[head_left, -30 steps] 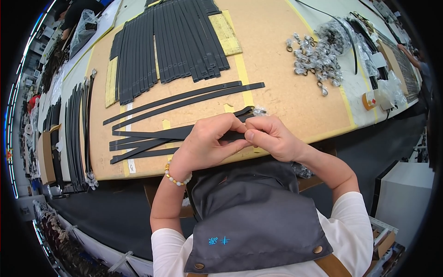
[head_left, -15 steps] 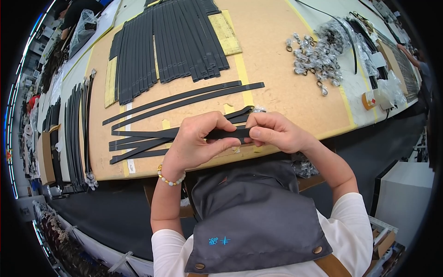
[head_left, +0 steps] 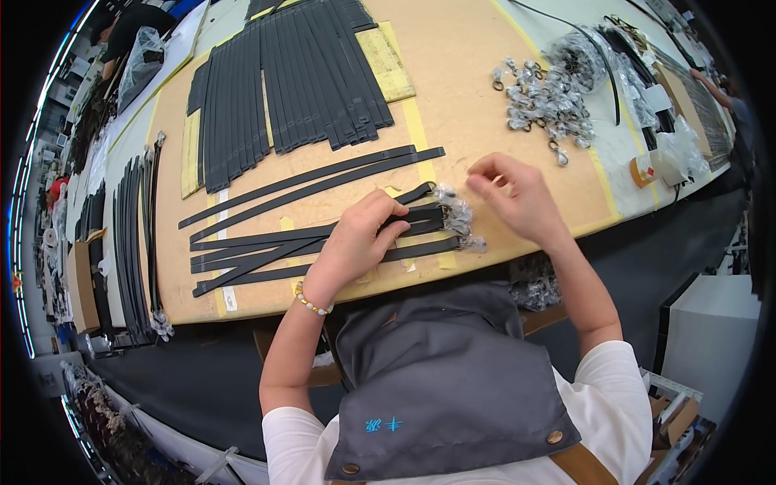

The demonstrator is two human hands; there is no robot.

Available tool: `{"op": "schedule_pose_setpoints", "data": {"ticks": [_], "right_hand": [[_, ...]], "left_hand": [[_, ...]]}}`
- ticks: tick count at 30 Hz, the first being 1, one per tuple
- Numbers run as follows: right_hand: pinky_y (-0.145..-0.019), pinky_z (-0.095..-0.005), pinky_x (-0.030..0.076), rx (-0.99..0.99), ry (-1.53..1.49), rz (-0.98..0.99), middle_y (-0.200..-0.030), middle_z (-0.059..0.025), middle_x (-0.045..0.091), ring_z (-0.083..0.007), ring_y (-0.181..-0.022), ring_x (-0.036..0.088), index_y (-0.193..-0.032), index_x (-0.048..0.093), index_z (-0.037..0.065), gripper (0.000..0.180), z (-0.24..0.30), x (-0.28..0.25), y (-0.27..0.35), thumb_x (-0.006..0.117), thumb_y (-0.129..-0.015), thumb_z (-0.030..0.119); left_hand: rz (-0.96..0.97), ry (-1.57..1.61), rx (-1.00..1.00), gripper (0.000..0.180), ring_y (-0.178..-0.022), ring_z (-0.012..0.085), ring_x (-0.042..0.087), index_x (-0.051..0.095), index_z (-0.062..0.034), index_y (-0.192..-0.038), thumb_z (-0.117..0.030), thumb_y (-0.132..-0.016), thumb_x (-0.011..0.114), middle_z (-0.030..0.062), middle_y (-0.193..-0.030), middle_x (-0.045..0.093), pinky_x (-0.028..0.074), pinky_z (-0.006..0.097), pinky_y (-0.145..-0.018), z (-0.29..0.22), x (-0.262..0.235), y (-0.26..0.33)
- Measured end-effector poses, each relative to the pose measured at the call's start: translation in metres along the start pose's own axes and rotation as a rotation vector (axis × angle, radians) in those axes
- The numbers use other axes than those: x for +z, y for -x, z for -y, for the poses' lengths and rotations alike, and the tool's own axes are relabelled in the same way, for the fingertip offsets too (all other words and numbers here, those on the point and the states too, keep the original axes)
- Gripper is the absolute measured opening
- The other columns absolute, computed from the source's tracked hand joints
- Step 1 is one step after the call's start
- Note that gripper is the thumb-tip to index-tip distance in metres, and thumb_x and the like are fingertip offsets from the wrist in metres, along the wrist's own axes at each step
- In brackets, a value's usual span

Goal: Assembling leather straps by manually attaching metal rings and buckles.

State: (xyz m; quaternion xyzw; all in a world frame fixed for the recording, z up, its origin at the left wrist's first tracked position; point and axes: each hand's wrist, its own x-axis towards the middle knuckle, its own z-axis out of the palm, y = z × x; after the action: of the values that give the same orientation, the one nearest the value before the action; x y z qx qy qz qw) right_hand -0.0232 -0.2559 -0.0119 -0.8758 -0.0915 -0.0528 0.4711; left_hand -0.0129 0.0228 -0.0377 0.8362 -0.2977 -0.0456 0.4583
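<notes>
Black straps [head_left: 283, 237] lie on the bench [head_left: 469, 105]; left hand [head_left: 360, 236] pinches one, right hand [head_left: 521, 200] hovers apart, fingers [head_left: 495, 165] slightly parted.

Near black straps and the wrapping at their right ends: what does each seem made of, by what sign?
Black straps: possibly leather or synthetic, satin-matt, judging by smooth, softly reflective surfaces.
Wrapping: probably clear plastic film, glossy, crinkled and glinting.
</notes>
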Motion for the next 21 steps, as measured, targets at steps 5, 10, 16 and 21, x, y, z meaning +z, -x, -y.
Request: {"op": "schedule_pose_setpoints", "data": {"ticks": [5, 10, 16, 21], "right_hand": [[-0.074, -0.0341, 0.054, 0.135, 0.294, -0.319, -0.092, -0.0122, 0.073, -0.0214, -0.084, 0.07, -0.102, 0.068, 0.002, 0.018, -0.064, -0.07, -0.006, 0.07, -0.095, 0.018], [-0.075, -0.0349, 0.055, 0.215, 0.495, -0.346, -0.096, -0.013, 0.072, -0.0232, -0.083, 0.07, -0.109, 0.065, 0.001, 0.021, -0.108, -0.082, 0.005, 0.071, -0.091, 0.01], [-0.077, -0.0289, 0.054, 0.254, 0.13, -0.135, -0.092, -0.0105, 0.07, -0.0152, -0.084, 0.066, -0.114, 0.064, -0.003, 0.026, -0.072, -0.051, 0.002, 0.071, -0.092, 0.009], [-0.081, -0.0223, 0.052, 0.254, -0.299, 0.02, -0.101, -0.0029, 0.066, -0.0075, -0.09, 0.061, -0.119, 0.063, -0.003, 0.027, -0.071, -0.024, 0.002, 0.069, -0.095, 0.008]], "left_hand": [[-0.023, -0.159, 0.044, 0.018, -0.091, 0.0293, 0.06, 0.066, 0.0018, -0.098, -0.007, -0.086, 0.077, 0.012, -0.093, 0.061, 0.05, 0.036, -0.076, -0.01, -0.005, -0.004], [-0.052, -0.292, 0.086, 0.019, -0.092, 0.0296, 0.059, 0.067, 0.0004, -0.098, -0.011, -0.086, 0.077, 0.0117, -0.093, 0.063, 0.049, 0.038, -0.082, -0.005, -0.011, -0.028], [-0.111, -0.439, 0.092, 0.019, -0.093, 0.0288, 0.06, 0.068, 0.0004, -0.095, -0.014, -0.086, 0.077, 0.0116, -0.093, 0.065, 0.051, 0.037, -0.085, 0.024, -0.006, -0.066], [0.025, -0.322, -0.069, 0.02, -0.096, 0.0296, 0.06, 0.067, 0.0004, -0.088, -0.015, -0.082, 0.078, 0.0127, -0.092, 0.066, 0.05, 0.039, -0.087, 0.022, -0.002, -0.073]]}}
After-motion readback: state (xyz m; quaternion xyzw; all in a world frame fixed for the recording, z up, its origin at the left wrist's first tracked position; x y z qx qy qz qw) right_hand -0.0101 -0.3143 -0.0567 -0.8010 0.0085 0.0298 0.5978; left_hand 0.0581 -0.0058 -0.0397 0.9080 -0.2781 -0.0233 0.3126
